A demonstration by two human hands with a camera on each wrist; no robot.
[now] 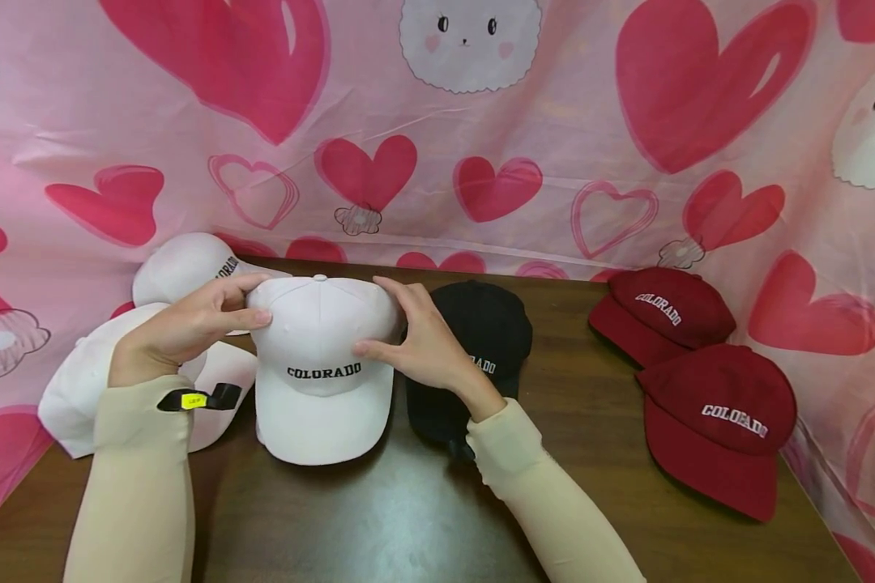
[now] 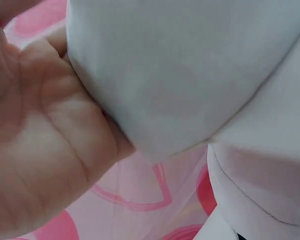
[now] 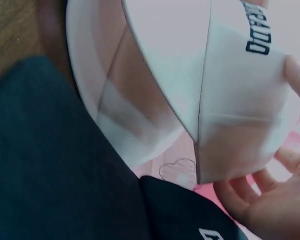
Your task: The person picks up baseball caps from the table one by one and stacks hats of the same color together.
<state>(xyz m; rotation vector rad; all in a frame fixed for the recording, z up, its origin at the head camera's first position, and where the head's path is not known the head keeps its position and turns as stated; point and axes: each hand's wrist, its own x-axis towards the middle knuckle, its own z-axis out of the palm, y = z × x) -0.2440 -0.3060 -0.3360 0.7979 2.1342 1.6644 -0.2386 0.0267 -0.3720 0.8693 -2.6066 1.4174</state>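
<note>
Both hands grip a white baseball cap (image 1: pixel 324 332) by the sides of its crown, its brim toward me and black COLORADO lettering on the front. My left hand (image 1: pixel 193 322) has its thumb on the crown's left side; in the left wrist view its fingers (image 2: pixel 57 42) go partly out of sight behind the white fabric. My right hand (image 1: pixel 432 344) lays its thumb on the front, while the fingers (image 3: pixel 235 197) curl round the crown's edge in the right wrist view. A black cap (image 1: pixel 481 320) sits right behind the right hand, partly covered by it.
On the left lie two more white caps, one (image 1: pixel 182 263) at the back and one (image 1: pixel 80 389) nearer, partly behind the left wrist. Two dark red caps (image 1: pixel 671 312) (image 1: pixel 722 405) overlap on the right. A pink heart-printed cloth (image 1: pixel 423 113) hangs behind the brown table (image 1: pixel 569 453).
</note>
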